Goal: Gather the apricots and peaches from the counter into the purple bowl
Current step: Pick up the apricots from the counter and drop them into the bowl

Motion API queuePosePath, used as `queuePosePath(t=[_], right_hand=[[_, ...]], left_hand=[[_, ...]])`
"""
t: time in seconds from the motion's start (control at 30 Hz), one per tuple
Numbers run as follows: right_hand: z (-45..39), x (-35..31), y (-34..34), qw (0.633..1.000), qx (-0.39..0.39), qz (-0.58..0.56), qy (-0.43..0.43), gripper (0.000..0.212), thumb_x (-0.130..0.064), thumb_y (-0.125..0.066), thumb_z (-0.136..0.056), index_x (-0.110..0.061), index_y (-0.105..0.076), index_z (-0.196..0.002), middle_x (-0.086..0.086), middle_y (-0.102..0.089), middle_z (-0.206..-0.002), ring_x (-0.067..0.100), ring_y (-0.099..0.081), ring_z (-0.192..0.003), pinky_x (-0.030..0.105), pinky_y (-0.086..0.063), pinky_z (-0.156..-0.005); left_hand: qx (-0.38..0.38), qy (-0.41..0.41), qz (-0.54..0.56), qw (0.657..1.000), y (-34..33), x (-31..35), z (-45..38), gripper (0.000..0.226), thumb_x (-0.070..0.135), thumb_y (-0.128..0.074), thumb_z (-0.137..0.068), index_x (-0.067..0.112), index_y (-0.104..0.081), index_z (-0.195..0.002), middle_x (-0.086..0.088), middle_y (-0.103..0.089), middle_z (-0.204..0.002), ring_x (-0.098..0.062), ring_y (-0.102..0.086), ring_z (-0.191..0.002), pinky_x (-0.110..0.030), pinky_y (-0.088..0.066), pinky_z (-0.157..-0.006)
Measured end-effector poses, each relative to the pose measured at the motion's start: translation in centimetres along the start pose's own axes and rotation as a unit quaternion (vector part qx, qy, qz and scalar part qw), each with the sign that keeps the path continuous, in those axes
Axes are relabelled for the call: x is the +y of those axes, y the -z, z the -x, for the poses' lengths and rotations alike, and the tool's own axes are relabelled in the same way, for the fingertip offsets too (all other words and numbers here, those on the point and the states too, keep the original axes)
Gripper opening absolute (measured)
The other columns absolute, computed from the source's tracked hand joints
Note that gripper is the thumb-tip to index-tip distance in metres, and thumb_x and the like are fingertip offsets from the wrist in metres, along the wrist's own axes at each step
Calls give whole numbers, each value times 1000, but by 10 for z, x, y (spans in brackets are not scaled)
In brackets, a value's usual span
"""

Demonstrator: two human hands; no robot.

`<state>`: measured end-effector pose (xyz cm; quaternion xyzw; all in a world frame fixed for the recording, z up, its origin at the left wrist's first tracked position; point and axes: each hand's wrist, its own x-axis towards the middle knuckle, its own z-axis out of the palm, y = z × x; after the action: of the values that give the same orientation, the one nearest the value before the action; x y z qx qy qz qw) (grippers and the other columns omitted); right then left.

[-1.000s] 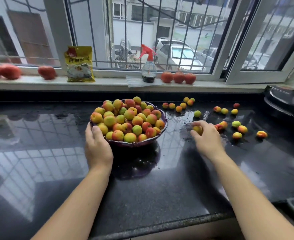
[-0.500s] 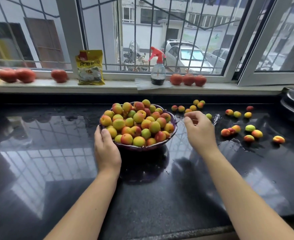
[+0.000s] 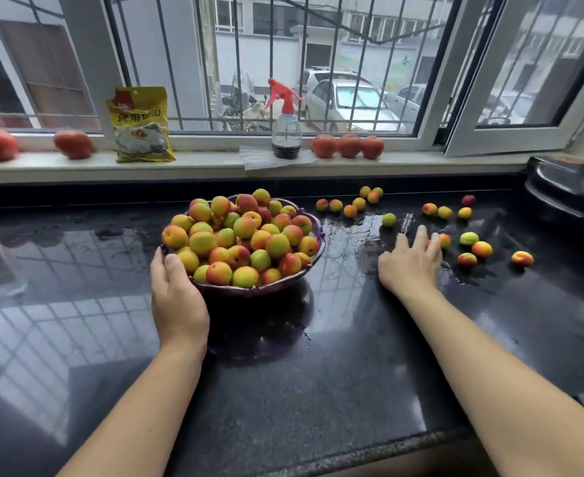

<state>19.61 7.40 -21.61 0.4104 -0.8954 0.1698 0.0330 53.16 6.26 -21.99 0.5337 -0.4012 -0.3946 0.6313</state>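
Wet black stone counter [image 3: 335, 356] runs under a barred window, its sill holding a yellow packet [image 3: 140, 125], a spray bottle [image 3: 285, 127] and larger red fruit. On the counter the purple bowl [image 3: 259, 289] sits heaped with apricots and peaches, the pile rising above its rim. At the bowl's 8 o'clock edge the left hand [image 3: 177, 297] grips the rim, thumb on top beside the fruit, steadying it. From the bowl toward 3 o'clock, the right hand [image 3: 409, 266] lies low on the counter with fingers stretched forward and slightly spread, fingertips reaching a reddish fruit [image 3: 440, 241]; whether they already touch it is hard to tell, and nothing seems held.

Judging by this, the collecting step is well along, with loose fruit still scattered: a cluster [image 3: 350, 203] at the bowl's 1 o'clock and several more beyond the right hand. The next move calls for curling the fingers round the nearest fruit and placing it gently on the crowded heap, lest others roll off.
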Motion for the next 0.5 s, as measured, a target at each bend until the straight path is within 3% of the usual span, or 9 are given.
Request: queuePosePath(t=[0.07, 0.17, 0.33, 0.5], right_hand=[[-3, 1, -1, 999, -2, -21, -25, 53, -28, -40, -94, -7, -46, -142, 15, -20, -162, 39, -10, -147, 50, -18, -119], [1, 2, -7, 996, 90, -1, 11, 37, -17, -49, -90, -3, -60, -123, 16, -44, -138, 41, -33, -125, 44, -34, -105], [-5, 14, -3, 990, 100, -71, -63, 32, -4, -51, -87, -7, -63, -117, 17, -39, -134, 44, -40, -114, 45, -37, -101], [-2, 7, 8, 976, 129, -174, -32, 22, -11, -54, -93, -12, -61, -114, 18, -47, -125, 42, -52, -109, 43, -42, -93]], left_hand=[[-2, 4, 6, 1000, 1, 0, 0, 71, 68, -29, -97, 37, -44, -159, 7, -57, -153, -18, -56, -140, -50, -47, -119], [-9, 12, 28, 999, 2, -1, -1, 78, 76, -32, -88, 41, -46, -156, 8, -59, -152, -17, -57, -139, -51, -48, -117], [-19, 17, 46, 999, 4, -1, -1, 77, 74, -35, -89, 40, -46, -157, 9, -59, -152, -16, -57, -140, -50, -48, -118], [-12, 10, 36, 999, 2, 1, 0, 75, 72, -32, -92, 39, -46, -157, 8, -59, -152, -16, -57, -139, -50, -48, -118]])
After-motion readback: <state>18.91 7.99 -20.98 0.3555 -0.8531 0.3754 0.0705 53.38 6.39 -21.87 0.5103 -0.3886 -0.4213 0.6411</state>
